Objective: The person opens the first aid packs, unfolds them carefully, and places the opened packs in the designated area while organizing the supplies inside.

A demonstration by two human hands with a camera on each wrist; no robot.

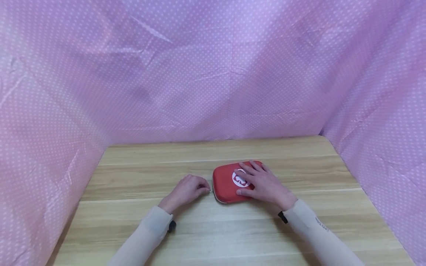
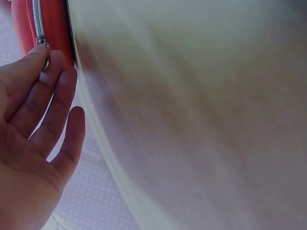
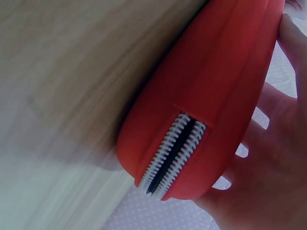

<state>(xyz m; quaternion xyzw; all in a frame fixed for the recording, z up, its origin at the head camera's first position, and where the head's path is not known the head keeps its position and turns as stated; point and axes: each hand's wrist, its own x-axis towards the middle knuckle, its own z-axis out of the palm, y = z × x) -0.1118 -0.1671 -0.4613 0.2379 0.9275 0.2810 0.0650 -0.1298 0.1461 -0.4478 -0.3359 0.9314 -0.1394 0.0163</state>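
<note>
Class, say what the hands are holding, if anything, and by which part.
The left hand pinches the zipper pull of the red case; the right hand rests spread on top, gripping nothing.

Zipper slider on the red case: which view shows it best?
Left wrist: the zipper slider appears close up, with the left hand pinching its tab. Head shows it only as a tiny glint beside the red case. Right wrist shows parted zipper teeth, but no slider.

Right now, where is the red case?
In the head view, the red case lies on the table in the lower half, just right of centre; the left hand pinches its zipper pull and the right hand rests on top.
</note>
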